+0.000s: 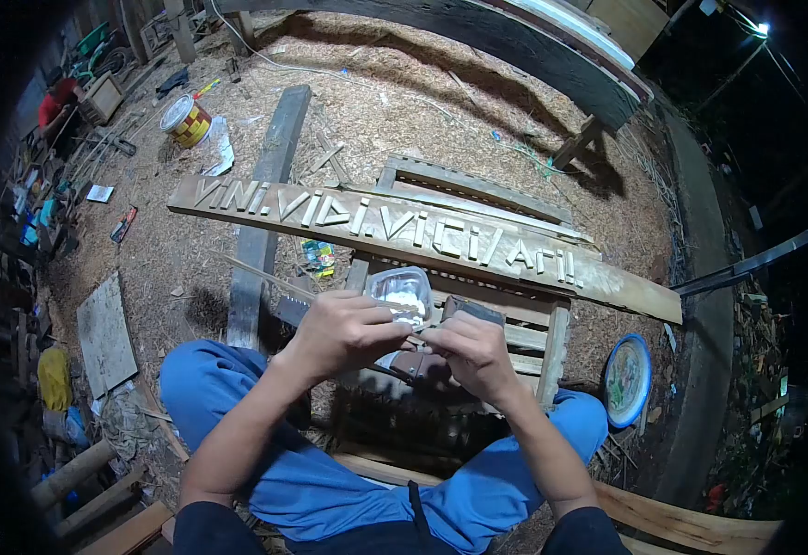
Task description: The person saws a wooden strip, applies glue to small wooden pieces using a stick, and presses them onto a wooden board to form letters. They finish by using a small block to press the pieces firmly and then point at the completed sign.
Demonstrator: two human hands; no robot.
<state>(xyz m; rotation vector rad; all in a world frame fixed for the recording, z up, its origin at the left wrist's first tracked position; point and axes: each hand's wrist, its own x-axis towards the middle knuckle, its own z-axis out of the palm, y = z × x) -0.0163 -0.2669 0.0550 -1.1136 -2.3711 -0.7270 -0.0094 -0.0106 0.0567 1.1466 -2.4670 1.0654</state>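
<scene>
A long wooden board (330,228) with raised pale letters lies across a slatted pallet (556,347) in front of me. Nearer to me, my left hand (347,328) is closed on a thin wooden stick (270,276) that runs out to the upper left. My right hand (467,344) is pinched close to the left fingertips, on something too small to make out. Just beyond the hands sits a clear plastic tub (402,285) with white pieces inside. A dark block (474,311) is behind my right hand, and a brown object (410,363) lies below the hands.
A bucket (186,122) stands at the upper left, near a person (54,113) in red. A blue-rimmed basin (627,380) is at the right. A large beam (478,42) crosses the top. A grey plank (280,139) and a flat panel (105,335) lie at left.
</scene>
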